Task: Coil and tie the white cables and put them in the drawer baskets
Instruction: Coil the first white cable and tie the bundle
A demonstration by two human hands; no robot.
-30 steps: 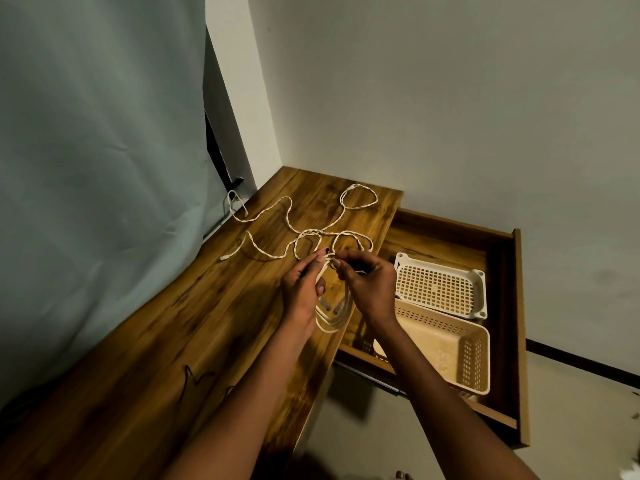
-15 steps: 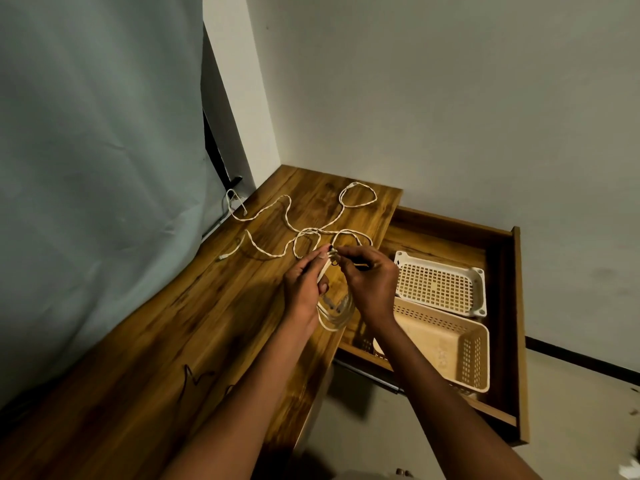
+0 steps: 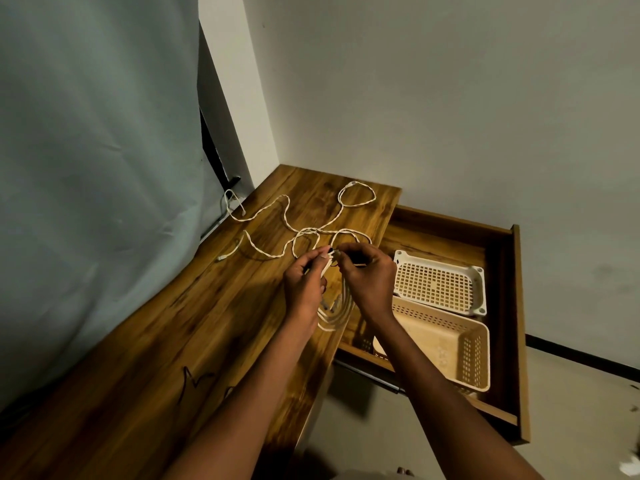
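A coiled cable (image 3: 334, 311) is pinched at its top by the left hand (image 3: 306, 284) and right hand (image 3: 367, 275) above the desk (image 3: 173, 341).

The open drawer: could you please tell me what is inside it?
The drawer holds two perforated baskets: a white basket and a beige basket. The right hand hides the beige basket's near corner.

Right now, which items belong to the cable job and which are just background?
Job:
- coiled cable, held by left hand and right hand
- loose cable on desk
- white basket, beige basket, drawer

Background:
- curtain
- wall
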